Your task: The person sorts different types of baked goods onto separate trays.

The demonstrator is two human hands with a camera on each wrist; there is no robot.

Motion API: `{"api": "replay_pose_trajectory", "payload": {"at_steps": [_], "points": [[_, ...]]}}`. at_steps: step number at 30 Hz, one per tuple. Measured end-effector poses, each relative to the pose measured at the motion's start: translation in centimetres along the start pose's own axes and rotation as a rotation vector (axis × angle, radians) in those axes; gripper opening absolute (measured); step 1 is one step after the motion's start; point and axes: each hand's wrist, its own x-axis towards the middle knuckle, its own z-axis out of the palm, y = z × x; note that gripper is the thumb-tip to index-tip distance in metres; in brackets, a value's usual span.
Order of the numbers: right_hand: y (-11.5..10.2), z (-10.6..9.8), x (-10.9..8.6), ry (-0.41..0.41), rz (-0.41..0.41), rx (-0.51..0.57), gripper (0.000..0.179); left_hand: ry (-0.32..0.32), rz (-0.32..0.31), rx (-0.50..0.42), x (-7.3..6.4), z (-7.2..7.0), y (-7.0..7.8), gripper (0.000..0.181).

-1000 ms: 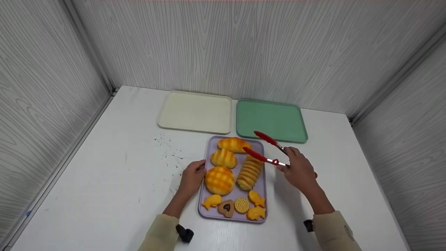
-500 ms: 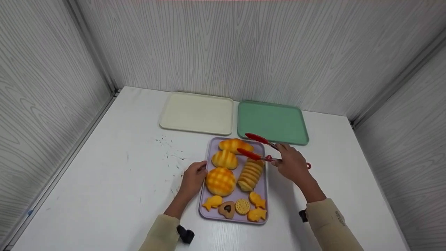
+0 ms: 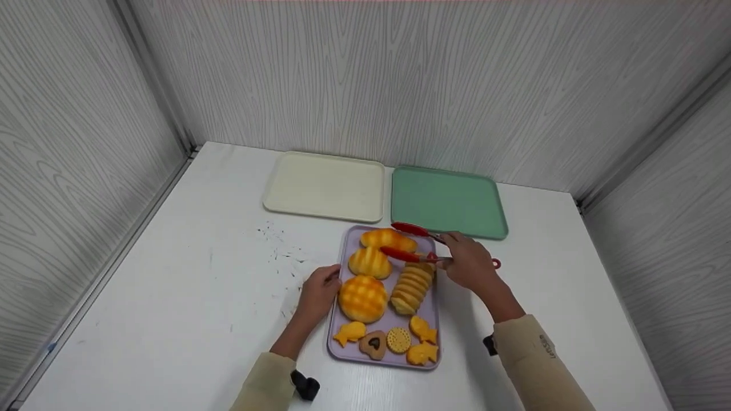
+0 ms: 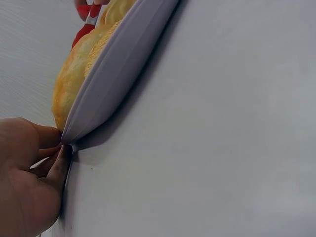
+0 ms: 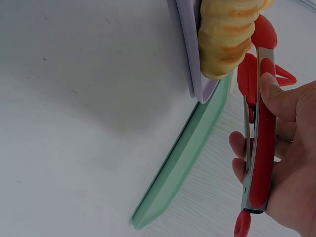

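Observation:
A purple tray (image 3: 383, 361) holds toy breads and biscuits. My left hand (image 3: 318, 294) pinches the tray's left edge; in the left wrist view the left hand (image 4: 29, 173) has thumb and fingers at the rim. My right hand (image 3: 471, 262) grips red-tipped tongs (image 3: 408, 255), also plain as tongs (image 5: 263, 143) in the right wrist view. The spread tong tips hang over the tray's far end, around the croissant-shaped bread (image 3: 381, 238). Below them lie a scored oval bread (image 3: 370, 263) and a ridged long roll (image 3: 412, 288). A round checked bread (image 3: 363, 299) sits near my left fingers.
Beyond the purple tray, a cream tray (image 3: 325, 185) and a green tray (image 3: 448, 202) lie side by side by the back wall. Fish-shaped biscuits (image 3: 422, 353), a heart-marked biscuit (image 3: 373, 345) and a round biscuit (image 3: 398, 340) fill the near end of the purple tray.
My right hand has moved left with the tongs, bringing their tips from the tray's right side over the croissant-shaped bread. The left hand stays at the tray's edge.

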Motion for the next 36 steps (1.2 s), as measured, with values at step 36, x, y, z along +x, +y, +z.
{"api": "replay_pose_trajectory", "payload": {"at_steps": [36], "points": [[0.2, 1.7, -0.4, 0.158, 0.014, 0.130, 0.058, 0.000, 0.008, -0.013, -0.1, 0.0, -0.2, 0.039]]}}
